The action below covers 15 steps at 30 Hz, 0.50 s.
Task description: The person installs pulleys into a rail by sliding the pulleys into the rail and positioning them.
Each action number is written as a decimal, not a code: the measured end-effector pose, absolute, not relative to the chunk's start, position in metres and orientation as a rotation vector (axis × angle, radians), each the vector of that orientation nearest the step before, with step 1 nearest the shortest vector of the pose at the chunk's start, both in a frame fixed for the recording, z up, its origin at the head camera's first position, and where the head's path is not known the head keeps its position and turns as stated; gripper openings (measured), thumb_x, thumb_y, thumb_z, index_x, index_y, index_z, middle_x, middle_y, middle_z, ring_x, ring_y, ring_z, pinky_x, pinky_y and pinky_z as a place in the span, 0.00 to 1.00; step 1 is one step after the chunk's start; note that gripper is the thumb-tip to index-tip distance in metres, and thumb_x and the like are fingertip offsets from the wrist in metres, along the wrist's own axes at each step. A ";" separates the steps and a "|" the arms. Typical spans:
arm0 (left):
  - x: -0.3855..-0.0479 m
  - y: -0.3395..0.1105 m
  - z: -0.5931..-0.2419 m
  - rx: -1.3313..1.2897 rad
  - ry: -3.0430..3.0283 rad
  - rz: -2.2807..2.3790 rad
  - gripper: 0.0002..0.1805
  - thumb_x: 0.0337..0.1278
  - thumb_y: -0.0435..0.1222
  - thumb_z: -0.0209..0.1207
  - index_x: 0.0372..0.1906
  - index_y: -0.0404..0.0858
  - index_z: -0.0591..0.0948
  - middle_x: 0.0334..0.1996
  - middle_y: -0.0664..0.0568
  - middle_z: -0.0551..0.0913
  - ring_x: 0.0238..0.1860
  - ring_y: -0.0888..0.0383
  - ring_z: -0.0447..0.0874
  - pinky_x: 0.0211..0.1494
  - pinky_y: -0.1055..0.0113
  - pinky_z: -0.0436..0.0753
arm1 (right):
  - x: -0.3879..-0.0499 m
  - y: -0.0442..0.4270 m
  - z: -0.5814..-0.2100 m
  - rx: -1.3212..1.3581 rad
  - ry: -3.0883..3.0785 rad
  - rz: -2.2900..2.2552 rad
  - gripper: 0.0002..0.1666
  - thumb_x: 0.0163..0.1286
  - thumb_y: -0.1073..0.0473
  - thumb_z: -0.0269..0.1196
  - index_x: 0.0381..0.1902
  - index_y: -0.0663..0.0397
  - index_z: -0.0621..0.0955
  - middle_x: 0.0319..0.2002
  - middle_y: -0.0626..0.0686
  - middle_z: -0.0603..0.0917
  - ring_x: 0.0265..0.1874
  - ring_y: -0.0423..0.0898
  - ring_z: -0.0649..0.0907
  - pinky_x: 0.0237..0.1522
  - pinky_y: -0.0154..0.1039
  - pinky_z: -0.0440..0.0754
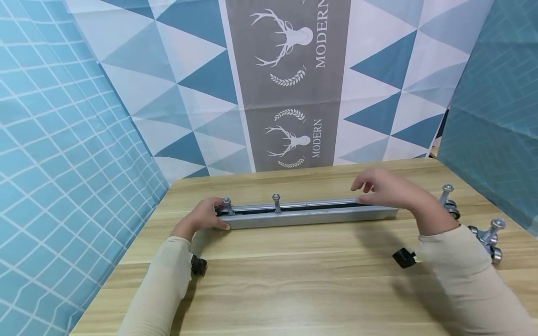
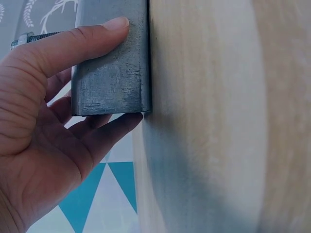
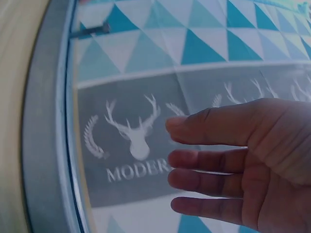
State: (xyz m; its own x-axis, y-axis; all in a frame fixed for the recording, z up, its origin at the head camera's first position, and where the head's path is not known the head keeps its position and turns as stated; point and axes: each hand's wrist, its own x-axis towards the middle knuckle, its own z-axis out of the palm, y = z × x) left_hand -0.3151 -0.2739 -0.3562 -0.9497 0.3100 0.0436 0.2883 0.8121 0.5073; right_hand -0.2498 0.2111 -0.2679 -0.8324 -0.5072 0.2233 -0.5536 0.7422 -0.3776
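A long grey metal rail (image 1: 311,218), slotted along its top, lies across the table. Two upright bolts stand out of its slot: one bolt (image 1: 276,203) left of the middle, another bolt (image 1: 227,205) close to the left end. My left hand (image 1: 206,213) grips that left end, its thumb on the near side wall; in the left wrist view the thumb presses the rail's side (image 2: 109,87) and a finger touches its end edge. Over the rail's right part hovers my right hand (image 1: 384,186), fingers loosely bent and holding nothing. In the right wrist view its fingers are apart from the rail (image 3: 46,121).
Two roller trolleys with bolts sit on the table's right side: a farther trolley (image 1: 449,203) and a nearer trolley (image 1: 489,240), partly behind the right sleeve. Patterned cloth (image 1: 290,93) hangs behind the wooden table (image 1: 273,284), with blue tiled cloth (image 1: 63,163) at left.
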 end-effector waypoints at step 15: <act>-0.314 -0.274 -0.357 0.499 2.949 0.811 0.30 0.29 0.35 0.80 0.47 0.35 0.82 0.44 0.44 0.82 0.40 0.51 0.77 0.48 0.53 0.76 | -0.242 0.292 -0.268 0.606 -2.997 0.410 0.21 0.56 0.63 0.72 0.46 0.69 0.82 0.46 0.68 0.81 0.45 0.68 0.79 0.39 0.57 0.79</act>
